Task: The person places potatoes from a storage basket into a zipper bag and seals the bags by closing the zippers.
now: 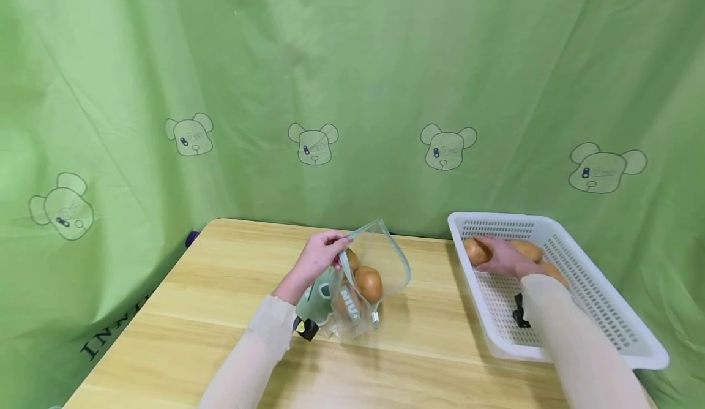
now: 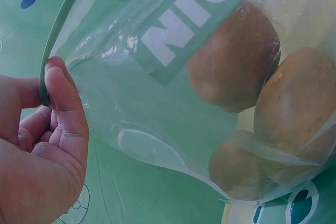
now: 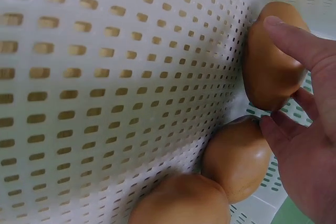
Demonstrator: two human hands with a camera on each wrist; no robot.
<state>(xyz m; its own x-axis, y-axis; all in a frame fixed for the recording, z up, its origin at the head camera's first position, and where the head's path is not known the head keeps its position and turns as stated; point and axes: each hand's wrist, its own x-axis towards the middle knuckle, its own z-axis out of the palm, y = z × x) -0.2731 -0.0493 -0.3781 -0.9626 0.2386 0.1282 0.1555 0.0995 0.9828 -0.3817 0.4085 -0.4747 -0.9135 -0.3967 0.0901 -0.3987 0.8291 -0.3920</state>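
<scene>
Three potatoes (image 2: 233, 59) inside clear bag (image 2: 173, 93)

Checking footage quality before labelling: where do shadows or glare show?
Head view: bright, with soft shadows on the table; left wrist view: dimmer, with white glints on the clear bag; right wrist view: a glossy highlight on the middle brown item.

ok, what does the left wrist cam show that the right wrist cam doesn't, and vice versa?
Left wrist only: the left hand pinching the rim of a clear bag, "NIU" lettering on the bag, three brown items inside it.

Right wrist only: the right hand gripping one brown item in the white perforated basket, two more brown items beside it.

Both: a bare hand at work, three rounded brown items in sight, and some green background.
</scene>
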